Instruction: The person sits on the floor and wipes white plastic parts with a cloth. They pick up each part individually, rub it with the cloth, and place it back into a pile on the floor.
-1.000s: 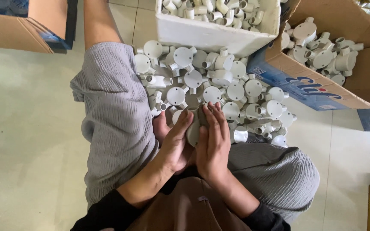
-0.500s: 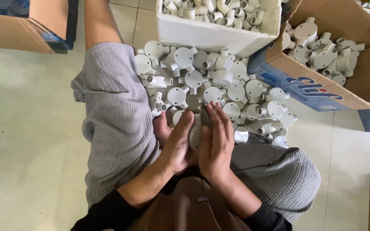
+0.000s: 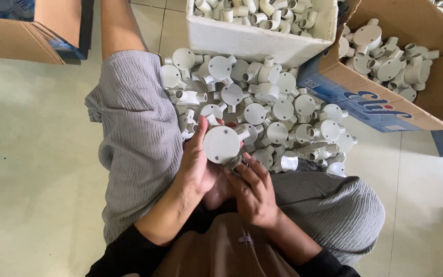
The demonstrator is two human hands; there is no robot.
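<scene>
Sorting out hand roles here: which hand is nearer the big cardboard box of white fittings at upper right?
Right. The right hand sits below-left of the cardboard box; the left hand is farther left, holding a round white junction box.

The left hand (image 3: pixel 198 164) hides the back of the round white fitting (image 3: pixel 222 144) it holds. The white bin (image 3: pixel 255 38) and both cardboard boxes (image 3: pixel 439 77) are cut off by the top edge.

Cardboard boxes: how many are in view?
2: one cardboard box at top left, its contents unclear; another cardboard box at top right holding white fittings. More may lie outside the frame.
</scene>
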